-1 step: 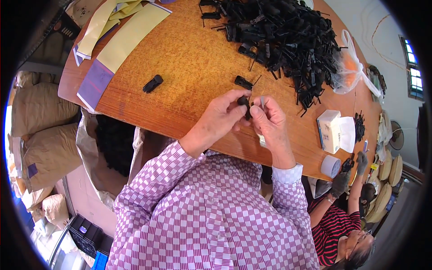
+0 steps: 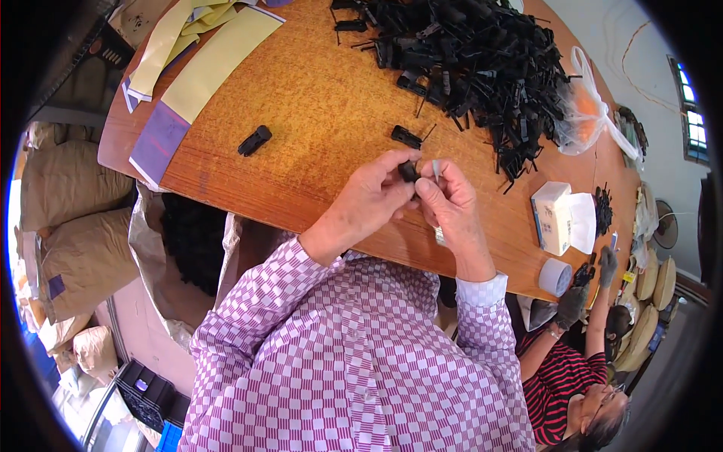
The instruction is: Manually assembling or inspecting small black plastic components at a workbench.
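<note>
Near the table's front edge, my left hand (image 2: 365,197) has its fingers closed on a small black plastic part (image 2: 409,171). My right hand (image 2: 454,207) pinches a thin grey blade-like tool (image 2: 436,169) whose tip points up beside the part. Below that palm a pale end shows, perhaps of the same tool. The fingers hide most of the contact between tool and part. Just beyond my hands lies another black part with a thin stem (image 2: 407,136). A stemless black piece (image 2: 254,141) rests farther left.
A large heap of black parts (image 2: 467,68) covers the far right. Yellow and purple strips (image 2: 218,64) lie far left. A tissue box (image 2: 553,218), tape roll (image 2: 555,277) and plastic bag (image 2: 584,120) stand right. A gloved co-worker (image 2: 561,377) works there. An open sack (image 2: 147,248) stands lower left.
The black part has turned slightly between my fingers, and my right thumb and the tool have shifted a little. Both hands stay in about the same place.
</note>
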Demonstrator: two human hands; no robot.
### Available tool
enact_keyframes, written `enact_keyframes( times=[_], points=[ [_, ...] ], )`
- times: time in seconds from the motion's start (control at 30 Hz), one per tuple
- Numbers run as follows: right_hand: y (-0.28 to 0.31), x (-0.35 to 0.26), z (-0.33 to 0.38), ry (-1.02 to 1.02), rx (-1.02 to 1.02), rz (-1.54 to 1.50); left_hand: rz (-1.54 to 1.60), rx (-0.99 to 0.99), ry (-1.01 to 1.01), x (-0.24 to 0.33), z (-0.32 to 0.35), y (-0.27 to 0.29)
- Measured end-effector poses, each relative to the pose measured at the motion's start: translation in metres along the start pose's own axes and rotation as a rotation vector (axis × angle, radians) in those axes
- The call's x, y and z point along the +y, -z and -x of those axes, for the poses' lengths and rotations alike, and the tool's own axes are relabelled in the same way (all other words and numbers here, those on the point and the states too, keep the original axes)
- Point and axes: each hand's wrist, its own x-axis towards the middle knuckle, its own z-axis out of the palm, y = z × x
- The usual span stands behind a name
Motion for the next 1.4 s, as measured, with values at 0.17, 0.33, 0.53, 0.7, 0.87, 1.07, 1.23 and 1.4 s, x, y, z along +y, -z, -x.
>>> enact_keyframes(
  times=[0.17, 0.33, 0.53, 0.7, 0.87, 1.07, 1.23, 1.4],
  points=[
    [0.009, 0.008, 0.006, -0.101, -0.042, -0.117, -0.531, -0.006, -0.251, -0.002, 0.004, -0.013],
    [0.004, 0.004, 0.014, -0.066, -0.027, -0.138, -0.543, 0.029, -0.195, -0.011, 0.002, -0.02],
    [0.014, 0.018, 0.021, 0.183, -0.008, 0.23, -0.451, 0.047, -0.089, -0.008, -0.002, -0.024],
    [0.015, 0.014, 0.022, 0.212, -0.017, 0.308, -0.513, 0.061, -0.073, -0.009, -0.003, -0.03],
    [0.014, 0.02, 0.019, 0.255, 0.018, 0.419, -0.851, 0.081, -0.253, -0.013, -0.004, -0.027],
    [0.002, 0.029, 0.009, 0.329, 0.126, 0.404, -0.944, 0.177, -0.333, -0.007, -0.003, -0.026],
    [-0.005, 0.009, 0.006, 0.247, 0.04, 0.141, -0.409, 0.16, -0.29, 0.008, 0.001, -0.013],
    [-0.009, 0.006, 0.002, 0.018, -0.033, -0.11, 0.403, 0.029, -0.066, 0.026, 0.005, 0.012]
  ],
)
